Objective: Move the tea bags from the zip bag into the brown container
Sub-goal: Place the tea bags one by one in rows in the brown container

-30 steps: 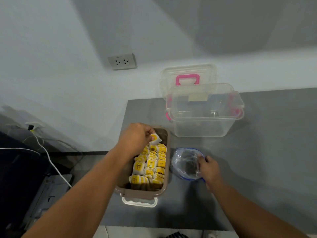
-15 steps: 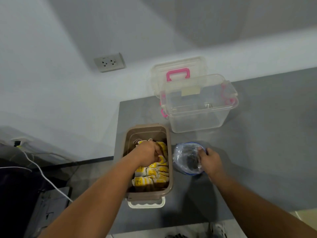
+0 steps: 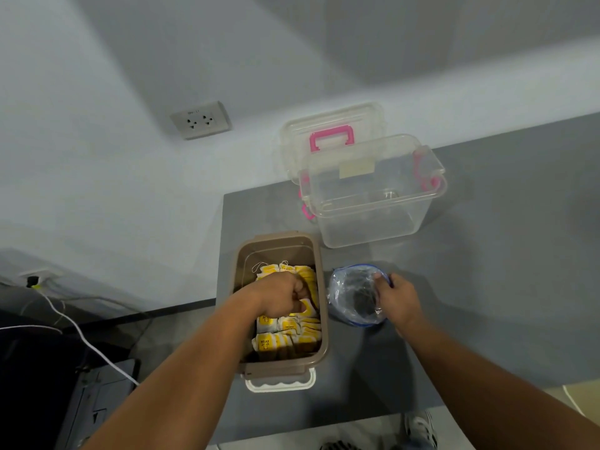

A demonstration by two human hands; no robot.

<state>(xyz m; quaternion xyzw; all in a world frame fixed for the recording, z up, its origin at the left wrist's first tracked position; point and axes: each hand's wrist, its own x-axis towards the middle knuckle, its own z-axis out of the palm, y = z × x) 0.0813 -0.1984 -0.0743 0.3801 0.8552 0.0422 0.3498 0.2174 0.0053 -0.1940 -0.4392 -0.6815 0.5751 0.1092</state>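
- Brown container [image 3: 276, 238] sits on the grey table [image 3: 487, 287], and it is almost full of yellow tea bags [image 3: 285, 326] lined up in rows.
- Only a small bare gap shows at its far end, so most of the job looks done.
- Down inside the container, on top of the tea bags, is the left hand [image 3: 282, 295]. Its fingers are curled tight, and a yellow bag peeks out under the thumb, so it looks like it grips that one to tuck it in.
- Just beside the container, on its right, stands the zip bag [image 3: 354, 293] with its mouth wide open.
- At the bag's blue rim, the right hand [image 3: 394, 297] pinches the edge and holds it open.
- Inside the zip bag I see only clear plastic and a dark shadow. No yellow shows, so I think it is empty or nearly empty, but the crinkles could hide one or two.
- What is left, I think: let go of this bag in its row, peek into the zip bag, and take out any bags there.
- Farther back on the table stands a clear box [image 3: 373, 203] with pink handles.
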